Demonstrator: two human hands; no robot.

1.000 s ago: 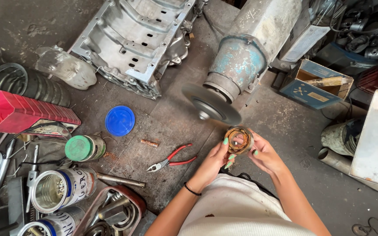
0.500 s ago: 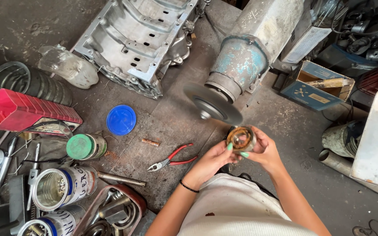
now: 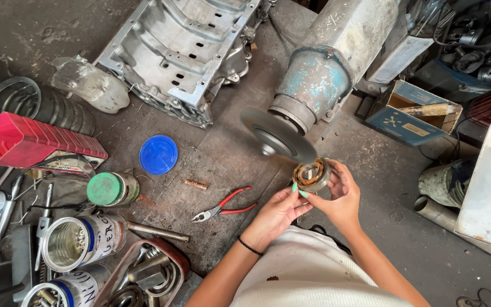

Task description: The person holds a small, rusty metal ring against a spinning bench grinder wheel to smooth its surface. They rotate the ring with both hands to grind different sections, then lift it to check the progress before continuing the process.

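Both my hands hold a small rusty ring-shaped metal part (image 3: 310, 174) with copper-coloured windings. My left hand (image 3: 279, 209) pinches its near left edge with fingertips. My right hand (image 3: 341, 196) cups it from the right and below. The part sits right beside the lower edge of a grey grinding disc (image 3: 277, 136), which is mounted on a blue and grey motor (image 3: 319, 79). I cannot tell if part and disc touch.
Red-handled pliers (image 3: 224, 208), a short rusty bolt (image 3: 196, 185), a blue lid (image 3: 158, 154) and a green-capped can (image 3: 111, 189) lie on the dirty floor at left. An aluminium engine casing (image 3: 183, 51) lies behind. Open tins of hardware (image 3: 75, 241), a red case (image 3: 35, 142) and a cardboard box (image 3: 413, 113) surround.
My hands have carried the rusty part up and slightly right, closer to the disc's lower edge. The disc now looks blurred.
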